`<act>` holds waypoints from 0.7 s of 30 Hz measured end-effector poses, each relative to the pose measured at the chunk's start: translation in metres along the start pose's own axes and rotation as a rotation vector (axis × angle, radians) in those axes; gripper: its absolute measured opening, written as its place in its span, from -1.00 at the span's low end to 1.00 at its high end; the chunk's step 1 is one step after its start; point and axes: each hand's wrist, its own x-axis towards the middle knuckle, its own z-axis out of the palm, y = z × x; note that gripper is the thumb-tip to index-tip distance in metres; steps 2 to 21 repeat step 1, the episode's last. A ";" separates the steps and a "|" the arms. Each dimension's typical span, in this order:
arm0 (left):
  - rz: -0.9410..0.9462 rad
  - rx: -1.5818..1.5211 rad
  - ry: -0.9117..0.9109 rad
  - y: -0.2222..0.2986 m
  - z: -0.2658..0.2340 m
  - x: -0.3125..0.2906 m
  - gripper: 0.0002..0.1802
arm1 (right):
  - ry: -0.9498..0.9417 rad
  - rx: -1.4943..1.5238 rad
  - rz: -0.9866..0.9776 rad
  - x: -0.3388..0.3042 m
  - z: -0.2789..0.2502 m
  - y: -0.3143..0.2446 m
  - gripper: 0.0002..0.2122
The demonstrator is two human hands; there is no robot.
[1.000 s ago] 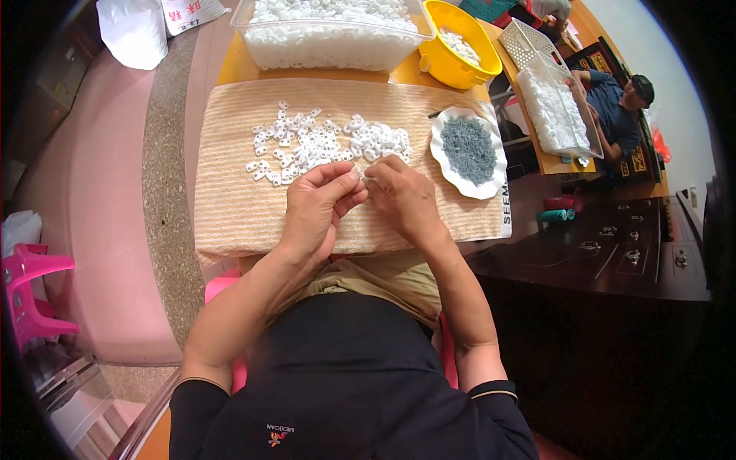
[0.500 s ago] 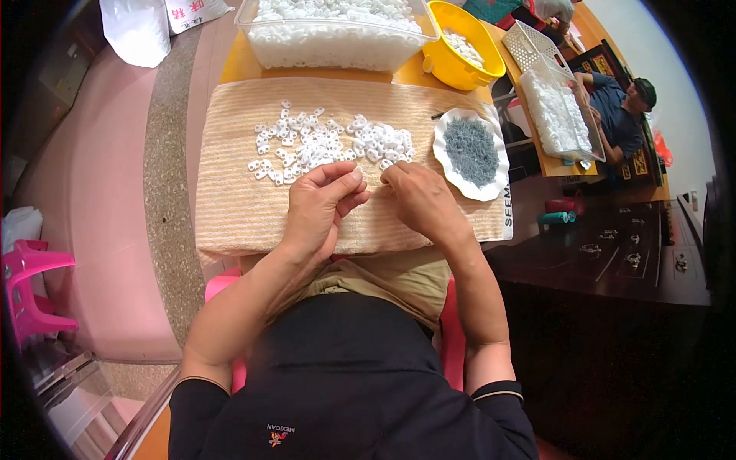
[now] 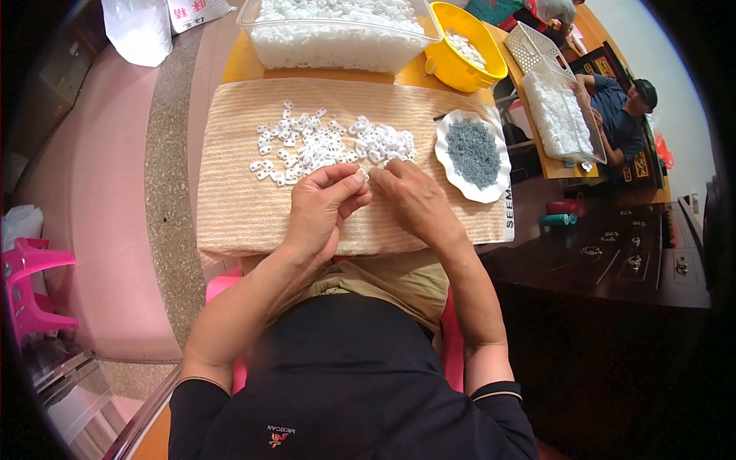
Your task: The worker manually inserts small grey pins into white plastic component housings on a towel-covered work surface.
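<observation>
Between the thumb and forefinger of my left hand (image 3: 326, 201) is a small white plastic piece (image 3: 363, 175), mostly covered by the fingertips. My right hand (image 3: 414, 199) is close beside it, fingers bent down and pressed together; whatever they hold is hidden. Just beyond both hands, small white plastic pieces with two dark holes (image 3: 318, 146) lie loose on a striped beige towel (image 3: 245, 215). A second heap of white pieces (image 3: 383, 142) touches them on the right. Right of my right hand stands a white scalloped plate (image 3: 502, 165) filled with small grey parts (image 3: 471, 153).
A clear tub of white pieces (image 3: 337, 57) and a yellow basin (image 3: 491, 65) stand at the towel's far side. Another person (image 3: 617, 115) sits at the far right by a second clear tub (image 3: 563, 123). A pink stool (image 3: 34, 287) is on the left, dark furniture (image 3: 598, 261) on the right.
My right hand has shifted slightly left, closer to the left fingertips. My left hand keeps its pinch in nearly the same place.
</observation>
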 end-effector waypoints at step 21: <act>0.000 0.000 0.000 0.000 0.000 0.000 -0.83 | -0.028 0.006 0.002 0.000 -0.003 -0.002 -0.71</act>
